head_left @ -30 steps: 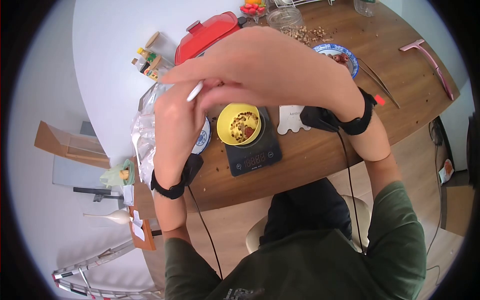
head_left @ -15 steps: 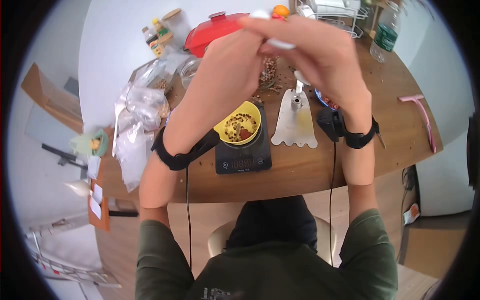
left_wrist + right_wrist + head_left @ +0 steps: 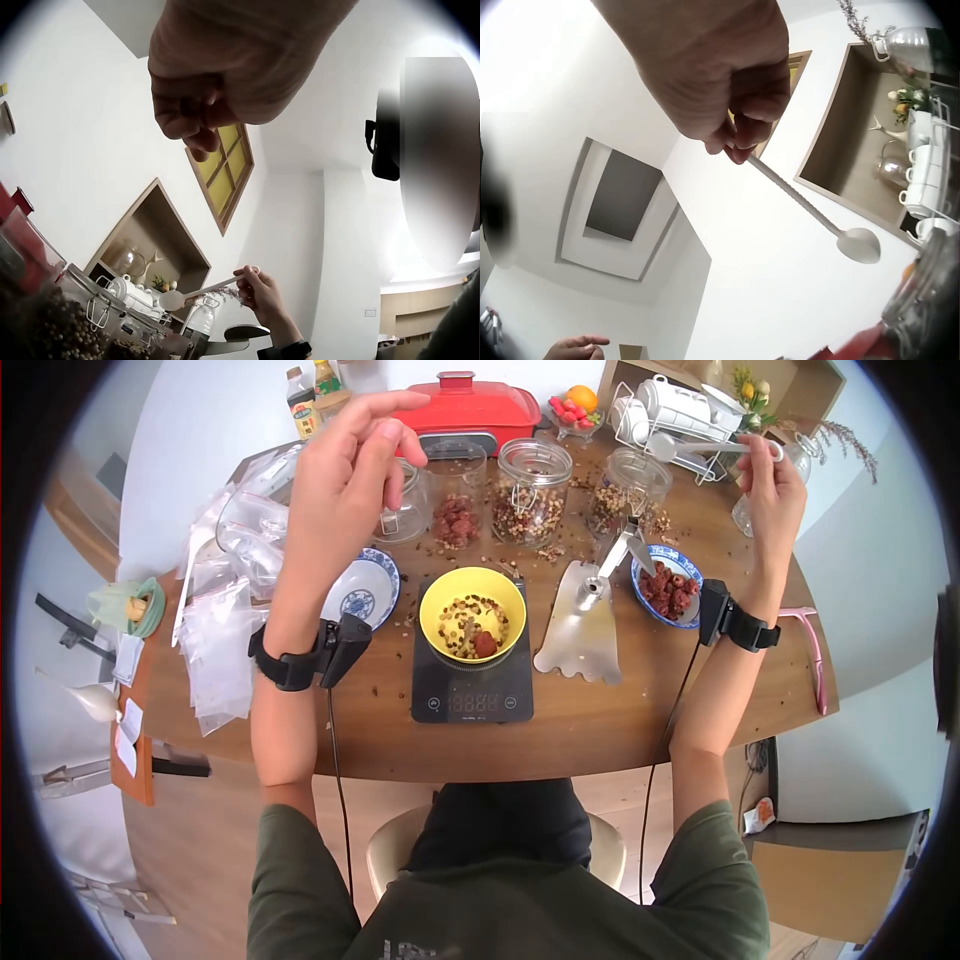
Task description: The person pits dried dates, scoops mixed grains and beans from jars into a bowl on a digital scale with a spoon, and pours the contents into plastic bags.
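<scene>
My right hand [image 3: 774,505] is raised at the right and pinches a white long-handled spoon [image 3: 705,448] by the end of its handle. In the right wrist view the spoon's bowl [image 3: 859,245] looks bare. At the left, my left hand [image 3: 345,485] is held up over the table with loosely bent fingers and nothing in them. Between the forearms a yellow bowl [image 3: 470,584] stands on a black kitchen scale [image 3: 430,678]. In it lie mixed beans or grains and a reddish dried fruit [image 3: 484,644].
Behind the bowl stand glass jars of grains [image 3: 530,510] and reddish dried fruit [image 3: 457,523]. Right of the scale are a metal stand [image 3: 580,635] and a blue-rimmed bowl [image 3: 697,568]. Plastic bags [image 3: 215,660] and a patterned dish [image 3: 385,585] lie left. A red cooker [image 3: 480,410] stands behind.
My hands, together in front of the jars before, have moved apart, left hand to the left and right hand to the right with the spoon. The view has shifted, uncovering the jars.
</scene>
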